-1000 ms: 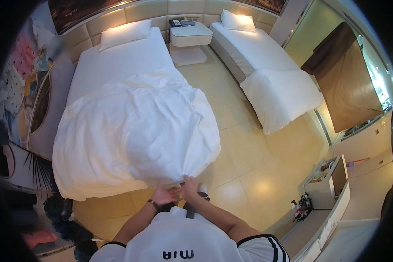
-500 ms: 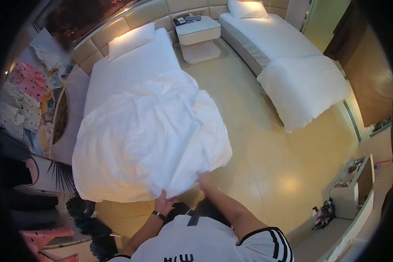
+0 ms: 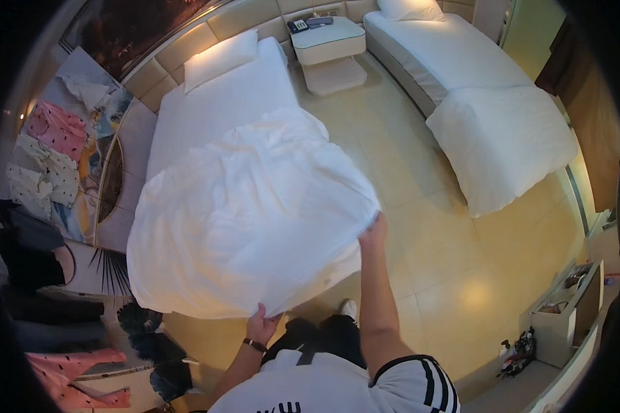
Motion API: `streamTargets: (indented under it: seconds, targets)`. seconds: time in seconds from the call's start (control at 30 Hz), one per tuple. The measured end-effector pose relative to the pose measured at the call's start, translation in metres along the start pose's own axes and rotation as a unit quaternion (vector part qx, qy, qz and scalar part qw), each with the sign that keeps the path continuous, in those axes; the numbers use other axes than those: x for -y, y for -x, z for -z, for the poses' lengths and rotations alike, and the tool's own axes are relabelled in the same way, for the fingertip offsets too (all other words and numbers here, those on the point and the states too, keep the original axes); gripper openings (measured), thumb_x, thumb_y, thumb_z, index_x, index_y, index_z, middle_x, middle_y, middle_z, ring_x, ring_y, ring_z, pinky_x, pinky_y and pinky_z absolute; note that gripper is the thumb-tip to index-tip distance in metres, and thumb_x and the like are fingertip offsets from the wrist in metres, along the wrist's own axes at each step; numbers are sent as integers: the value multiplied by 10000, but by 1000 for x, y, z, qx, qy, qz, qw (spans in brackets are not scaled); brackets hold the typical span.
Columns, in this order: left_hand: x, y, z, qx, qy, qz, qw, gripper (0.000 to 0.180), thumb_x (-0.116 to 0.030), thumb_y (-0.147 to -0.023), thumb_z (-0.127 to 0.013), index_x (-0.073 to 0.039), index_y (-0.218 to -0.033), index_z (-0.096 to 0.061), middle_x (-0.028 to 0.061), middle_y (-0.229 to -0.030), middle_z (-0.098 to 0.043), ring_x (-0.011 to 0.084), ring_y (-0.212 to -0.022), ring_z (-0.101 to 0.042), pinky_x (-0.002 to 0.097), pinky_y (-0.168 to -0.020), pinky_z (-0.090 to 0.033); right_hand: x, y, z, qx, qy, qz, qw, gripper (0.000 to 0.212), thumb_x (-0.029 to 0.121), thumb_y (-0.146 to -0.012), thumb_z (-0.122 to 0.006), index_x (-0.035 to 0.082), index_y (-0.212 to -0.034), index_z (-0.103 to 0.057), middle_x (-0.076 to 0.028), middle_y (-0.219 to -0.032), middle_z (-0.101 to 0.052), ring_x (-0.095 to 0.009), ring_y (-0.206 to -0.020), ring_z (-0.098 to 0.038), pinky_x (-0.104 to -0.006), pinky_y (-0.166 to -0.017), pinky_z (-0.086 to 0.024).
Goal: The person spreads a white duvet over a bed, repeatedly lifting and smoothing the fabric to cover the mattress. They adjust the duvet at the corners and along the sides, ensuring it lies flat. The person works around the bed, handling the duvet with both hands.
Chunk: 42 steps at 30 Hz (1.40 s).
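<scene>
The left hand [image 3: 260, 322] pinches the near edge of the white duvet [image 3: 248, 220], fingers clenched on the cloth. The right hand [image 3: 374, 230] reaches farther out and seems to grip the duvet's right corner, though its fingers are mostly hidden by the fabric. The duvet lies rumpled over the foot of the bed [image 3: 213, 110], its near edge raised above the tiled floor [image 3: 427, 261].

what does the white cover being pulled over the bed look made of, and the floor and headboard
White cover: soft matte woven fabric, likely cotton; it creases and billows where the left hand and right hand grip its edge. Floor: glossy beige tile, with grout lines and a bright lamp reflection. Headboard: padded panels, perhaps leatherette; seams show between cushions.
</scene>
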<state>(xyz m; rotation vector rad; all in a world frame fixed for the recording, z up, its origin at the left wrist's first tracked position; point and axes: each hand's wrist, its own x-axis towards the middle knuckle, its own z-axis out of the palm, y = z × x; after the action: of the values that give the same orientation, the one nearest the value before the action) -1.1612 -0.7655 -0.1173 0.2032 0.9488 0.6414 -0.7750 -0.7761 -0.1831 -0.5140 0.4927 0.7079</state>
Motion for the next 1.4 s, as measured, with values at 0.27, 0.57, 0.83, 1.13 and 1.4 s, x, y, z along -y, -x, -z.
streamTargets:
  seconds: [0.27,0.57,0.83,1.13,1.4]
  targets:
    - [-16,3,48,-45,-28,51,997,392,-241,-895,-433,-22,-1209,-353,165,-1220,-437,338,-1123,-428,496,-951,-365,-7,66,166,-189,-138,-104,967,516,372,-827,-390,31,-1213,-429,-138,-1255,-432,-316,-1173,-379,-485,-952,-334]
    - [-30,2,32,-36,-77,73,994,388,-240,-888,-452,-17,-1193,-361,174,-1200,-451,336,-1106,-443,489,-944,-381,48,-34,153,21,13,-64,998,384,175,-824,-507,-21,-1150,-451,-151,-1118,-525,-302,-1033,-497,-444,-901,-402]
    - [-38,11,14,-37,-91,65,993,387,-247,-887,-459,-10,-1183,-379,168,-1189,-472,326,-1087,-467,464,-926,-405,32,-28,206,-152,53,-86,983,426,81,-789,-589,6,-1177,-427,-156,-1174,-490,-294,-1066,-484,-465,-898,-418]
    - [-44,23,-4,-61,-102,45,992,380,-261,-870,-493,-32,-1166,-423,135,-1162,-511,303,-1058,-498,434,-908,-420,-111,34,243,-359,-69,-310,878,415,199,-776,-638,46,-1113,-451,-118,-1094,-485,-267,-982,-490,-481,-782,-441]
    - [-47,29,-6,-52,-101,32,993,388,-260,-863,-505,-44,-1174,-421,126,-1167,-510,289,-1057,-502,426,-899,-425,-162,59,203,-166,-185,-155,956,471,273,-848,-500,55,-1244,-370,-107,-1283,-384,-308,-1162,-376,-493,-958,-320]
